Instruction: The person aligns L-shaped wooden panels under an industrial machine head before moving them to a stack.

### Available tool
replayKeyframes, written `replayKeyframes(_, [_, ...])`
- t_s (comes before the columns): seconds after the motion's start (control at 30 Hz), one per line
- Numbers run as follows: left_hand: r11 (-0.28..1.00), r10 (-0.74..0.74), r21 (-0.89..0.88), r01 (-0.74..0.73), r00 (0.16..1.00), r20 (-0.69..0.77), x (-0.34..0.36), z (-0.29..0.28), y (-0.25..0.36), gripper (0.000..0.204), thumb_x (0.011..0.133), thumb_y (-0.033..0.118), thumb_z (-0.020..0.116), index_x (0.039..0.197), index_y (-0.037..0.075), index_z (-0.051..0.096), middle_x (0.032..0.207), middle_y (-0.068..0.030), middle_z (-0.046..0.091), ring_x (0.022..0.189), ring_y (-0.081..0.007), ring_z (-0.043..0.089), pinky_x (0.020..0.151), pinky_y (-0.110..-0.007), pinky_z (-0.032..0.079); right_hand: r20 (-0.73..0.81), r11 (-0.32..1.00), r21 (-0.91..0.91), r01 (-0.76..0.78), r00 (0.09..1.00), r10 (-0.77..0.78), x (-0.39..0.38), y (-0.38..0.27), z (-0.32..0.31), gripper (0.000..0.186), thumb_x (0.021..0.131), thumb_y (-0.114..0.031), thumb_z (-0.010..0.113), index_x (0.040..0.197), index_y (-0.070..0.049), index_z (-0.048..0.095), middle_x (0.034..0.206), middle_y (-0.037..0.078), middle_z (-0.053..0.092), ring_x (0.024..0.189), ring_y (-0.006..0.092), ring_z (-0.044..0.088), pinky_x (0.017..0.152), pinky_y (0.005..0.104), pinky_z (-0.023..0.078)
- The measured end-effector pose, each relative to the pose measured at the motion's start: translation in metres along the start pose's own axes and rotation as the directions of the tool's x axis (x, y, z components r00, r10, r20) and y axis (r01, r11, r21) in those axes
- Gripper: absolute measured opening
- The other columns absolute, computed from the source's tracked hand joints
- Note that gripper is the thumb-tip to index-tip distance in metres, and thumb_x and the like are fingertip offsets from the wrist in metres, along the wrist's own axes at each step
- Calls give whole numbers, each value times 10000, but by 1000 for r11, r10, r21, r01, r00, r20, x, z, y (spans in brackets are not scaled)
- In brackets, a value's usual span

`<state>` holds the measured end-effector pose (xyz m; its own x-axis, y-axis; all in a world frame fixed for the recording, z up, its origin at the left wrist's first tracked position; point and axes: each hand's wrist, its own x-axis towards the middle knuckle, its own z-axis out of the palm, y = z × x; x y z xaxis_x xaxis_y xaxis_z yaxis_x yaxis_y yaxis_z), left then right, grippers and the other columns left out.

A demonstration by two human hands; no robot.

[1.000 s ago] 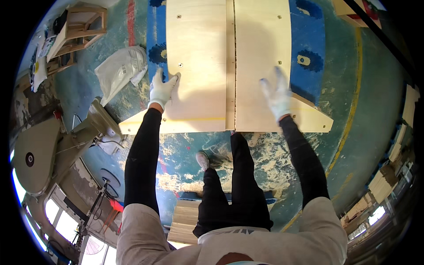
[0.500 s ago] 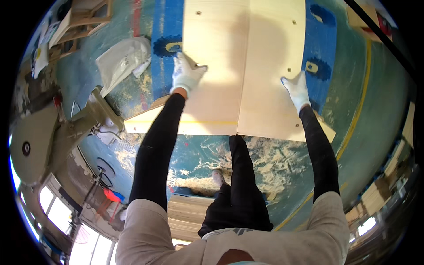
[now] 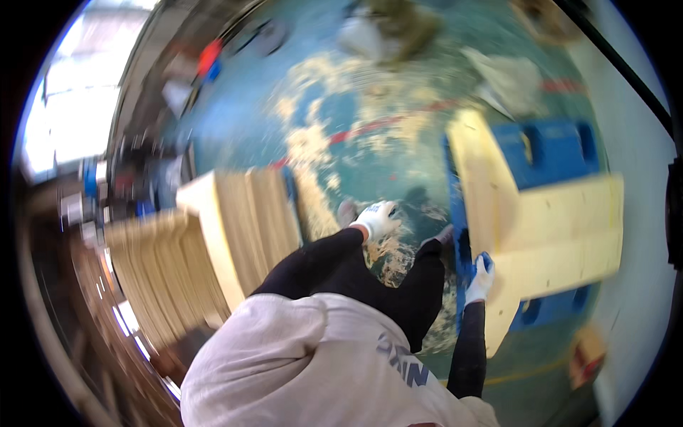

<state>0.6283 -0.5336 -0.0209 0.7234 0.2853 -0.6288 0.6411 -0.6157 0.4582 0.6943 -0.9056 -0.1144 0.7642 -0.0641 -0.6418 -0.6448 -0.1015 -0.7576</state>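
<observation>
Pale wooden boards lie on a blue plastic pallet to my right, a wider part crossing a long tapered strip. My right hand, in a white glove with blue fingertips, is at the near edge of the boards. Its fingers look extended and do not appear wrapped round anything. Over the floor in front of my legs is my left hand, gloved in white, away from the boards. The fingers are loosely bent and apart, with nothing seen in them. Motion blurs part of the picture.
Stacked boards stand close on my left, with another stack beyond. Sawdust covers parts of the green floor. A pale sack lies past the pallet, and a cardboard box sits at the right.
My view has swung left, so the boards and pallet now appear at the right. My left hand has come off the boards; my right hand stays by their edge.
</observation>
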Motion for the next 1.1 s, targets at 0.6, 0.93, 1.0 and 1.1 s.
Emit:
replayKeyframes(0.6, [445,-792,-523,727,47,-608,-322,-230,-713,809,853,533,672,1470,48,474,1510,-202,449,1402,-383,403,1170,-449,329,634,771,-613,176,691,347,-304,-36,488,292,1000,-152,638,1257,-16,610,1162,73,659,1039,176,653,926,325,542])
replayKeyframes(0.93, [711,-703,-554,432,460,-543,-271,-216,-619,816,775,439,778,1432,37,509,1460,-202,480,1333,-405,424,1151,-480,322,618,739,-596,-314,408,672,-419,97,685,514,969,-212,694,1414,-139,449,1289,42,595,1110,189,629,927,392,526])
replayKeyframes(1.0, [727,-686,-520,448,459,-564,-254,-225,-583,821,776,433,776,1441,38,500,1479,-191,460,1336,-404,422,1154,-485,311,582,772,-482,-414,506,636,-426,94,691,409,969,-220,686,1333,-147,514,1219,62,638,1082,240,664,865,457,567])
replayKeyframes(1.1, [725,-688,-545,421,458,-562,-235,-243,-557,851,772,448,767,1465,48,476,1505,-162,426,1367,-384,390,1159,-520,279,626,794,-476,-378,489,608,-410,64,684,366,965,-219,682,1284,-90,558,1139,75,666,979,222,694,762,428,607])
